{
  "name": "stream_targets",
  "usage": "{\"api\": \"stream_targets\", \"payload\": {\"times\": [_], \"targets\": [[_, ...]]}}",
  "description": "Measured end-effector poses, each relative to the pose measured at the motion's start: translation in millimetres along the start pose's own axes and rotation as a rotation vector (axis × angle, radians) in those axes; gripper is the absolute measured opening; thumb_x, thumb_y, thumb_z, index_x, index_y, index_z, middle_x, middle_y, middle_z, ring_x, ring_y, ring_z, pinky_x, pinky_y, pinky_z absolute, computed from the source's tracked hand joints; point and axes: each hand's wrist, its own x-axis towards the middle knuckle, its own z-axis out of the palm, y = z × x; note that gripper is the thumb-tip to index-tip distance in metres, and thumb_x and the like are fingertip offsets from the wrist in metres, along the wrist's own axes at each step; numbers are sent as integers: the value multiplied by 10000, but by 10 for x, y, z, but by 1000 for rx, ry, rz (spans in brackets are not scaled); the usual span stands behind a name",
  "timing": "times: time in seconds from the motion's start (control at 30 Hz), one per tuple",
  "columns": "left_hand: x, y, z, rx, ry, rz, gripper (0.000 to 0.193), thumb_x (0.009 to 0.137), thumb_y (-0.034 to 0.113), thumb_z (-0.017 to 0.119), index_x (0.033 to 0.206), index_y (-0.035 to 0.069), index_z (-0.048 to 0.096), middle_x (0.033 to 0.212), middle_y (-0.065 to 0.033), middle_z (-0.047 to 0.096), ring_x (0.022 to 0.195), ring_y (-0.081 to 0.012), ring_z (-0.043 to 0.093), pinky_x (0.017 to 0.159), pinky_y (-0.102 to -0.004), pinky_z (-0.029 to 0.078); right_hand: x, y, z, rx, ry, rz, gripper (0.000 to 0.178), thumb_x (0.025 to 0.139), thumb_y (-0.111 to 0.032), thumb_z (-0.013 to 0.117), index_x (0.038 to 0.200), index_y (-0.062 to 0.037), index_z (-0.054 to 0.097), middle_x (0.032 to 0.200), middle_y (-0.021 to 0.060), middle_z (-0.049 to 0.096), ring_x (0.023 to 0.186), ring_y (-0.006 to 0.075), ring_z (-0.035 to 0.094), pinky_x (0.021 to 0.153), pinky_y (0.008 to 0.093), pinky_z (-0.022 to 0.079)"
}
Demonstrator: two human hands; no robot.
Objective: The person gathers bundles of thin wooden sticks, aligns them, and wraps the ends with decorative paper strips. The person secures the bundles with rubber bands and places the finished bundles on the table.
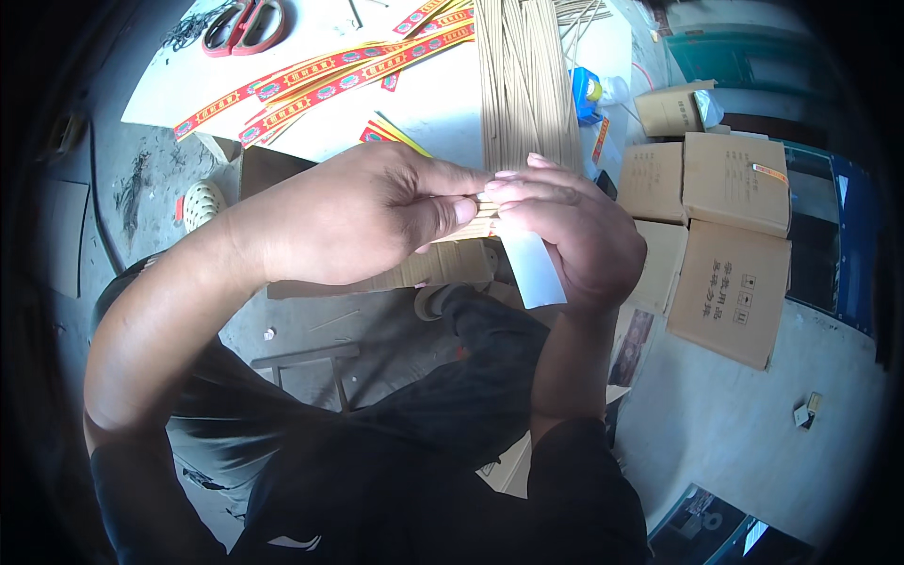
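My left hand (344, 212) and my right hand (584, 226) meet at the table's near edge, both closed on a small bundle of thin tan incense sticks (478, 229). The left thumb and forefinger pinch the bundle from the left, while the right fingers lie over its other end. A paper strip (535, 273), pale side showing, hangs from under the right fingers; a bit of red shows where it meets the sticks. Most of the bundle is hidden by the hands. Just beyond them a long pile of incense sticks (527, 85) lies on the white table (320, 132).
Red and yellow paper strips (344, 80) lie across the table, with red-handled scissors (245, 26) at far left. A blue box (586, 94) and a clear bottle (614, 90) stand right of the pile. Cardboard boxes (730, 292) are stacked on the right.
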Motion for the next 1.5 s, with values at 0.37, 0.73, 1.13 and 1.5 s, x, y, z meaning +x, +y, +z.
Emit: {"api": "stream_targets", "payload": {"times": [0.37, 0.73, 1.13, 1.5], "targets": [[29, -79, 94, -79, 95, 101, 288, 1047, 104, 586, 1307, 49, 696, 1142, -153, 767, 1030, -158, 729, 961, -288, 546, 4, -42, -15, -40, 47, -1, 120, 840, -106, 795, 835, -30, 702, 896, 119, 782, 901, 298, 776, 911, 485, 607], [75, -140, 35, -153, 138, 81, 318, 1066, 163, 593, 1357, 64, 675, 891, -63, 734, 768, -94, 630, 784, -251, 546, -35, -105, -74, -128, 105, -26, 126, 772, -93, 834, 810, -94, 714, 889, 51, 760, 886, 241, 751, 908, 458, 587], [45, -111, 8, -191, 111, -16, 430, 1081, 339, 551, 1459, 141, 602, 812, 2, 629, 646, -43, 507, 577, -211, 448, -121, -115, -175, -33, 108, -23, 160, 699, -88, 869, 785, -107, 735, 900, 24, 766, 903, 207, 745, 900, 416, 589], [68, -44, 52, -185, 98, -58, 454, 1089, 335, 527, 1480, 108, 572, 841, -14, 629, 677, -68, 536, 602, -223, 456, -253, -99, -202, 29, 150, -16, 185, 670, -66, 867, 803, -87, 740, 915, 30, 766, 886, 210, 737, 861, 408, 598]]}}
